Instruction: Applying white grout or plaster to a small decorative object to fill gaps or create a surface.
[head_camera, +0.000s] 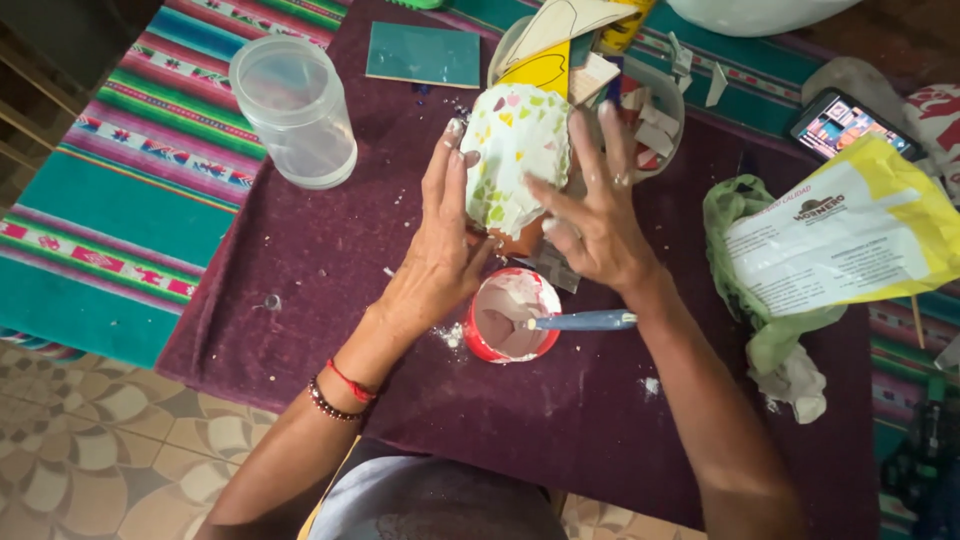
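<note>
While both hands work over the purple cloth (300, 250), a mosaic piece (516, 150) stands between them, its rounded face covered in white grout with green, yellow and pink tile bits showing through. The left hand (445, 235) cups its left edge, fingers curved against it and the thumb touching the side. The right hand (598, 205) lies spread on its right side, fingers splayed and flat, smeared with white, not closed around anything. The piece's brown lower edge shows just between the wrists.

Just below the hands sits a red cup (514, 315) of pale grout with a blue-handled spatula (585, 321) resting in it, handle pointing right. A clear plastic jar (294, 108) stands at upper left, and a teal tile (423, 54) lies beyond the piece. Behind the piece a tub (655, 125) holds tile scraps. To the right lie a yellow-and-white bag (850, 235) on a green cloth (760, 330), and a phone (845, 125) near the far edge. A striped blanket (110, 200) covers the table underneath.
</note>
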